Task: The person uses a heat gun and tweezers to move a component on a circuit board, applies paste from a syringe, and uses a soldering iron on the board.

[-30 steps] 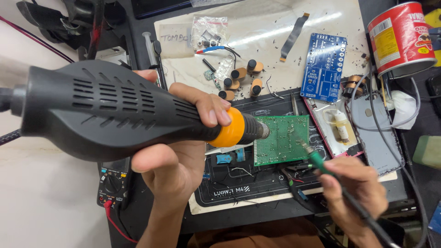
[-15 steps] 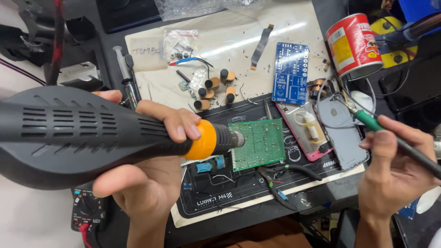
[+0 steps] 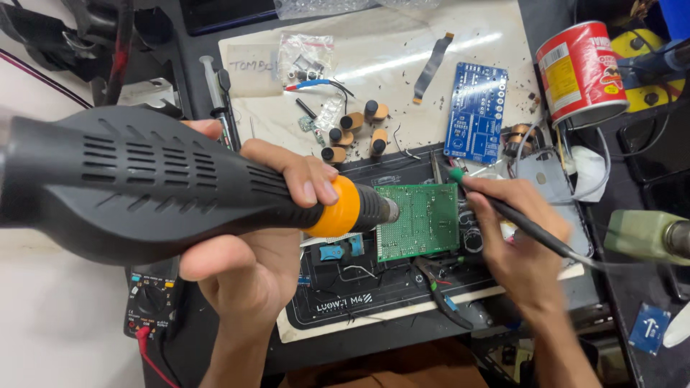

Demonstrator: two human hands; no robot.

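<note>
My left hand (image 3: 251, 237) grips a big black hot-air gun (image 3: 144, 187) with an orange collar, held level. Its metal nozzle points at the left edge of a green circuit board (image 3: 420, 219) lying on a black work mat (image 3: 359, 294). My right hand (image 3: 517, 230) holds a thin black tool with a green tip (image 3: 503, 212), like a pen. The green tip sits just above the board's top right corner.
A blue circuit board (image 3: 476, 111) and several small black-and-tan cylinders (image 3: 352, 133) lie on the pale sheet behind. A red tin can (image 3: 581, 72) stands at the back right. A multimeter (image 3: 151, 302) is at the lower left, pliers (image 3: 438, 291) on the mat.
My right hand has swung in from the right, bringing the green-tipped tool to the board's top right corner. The hot-air gun stays aimed at the board's left edge.
</note>
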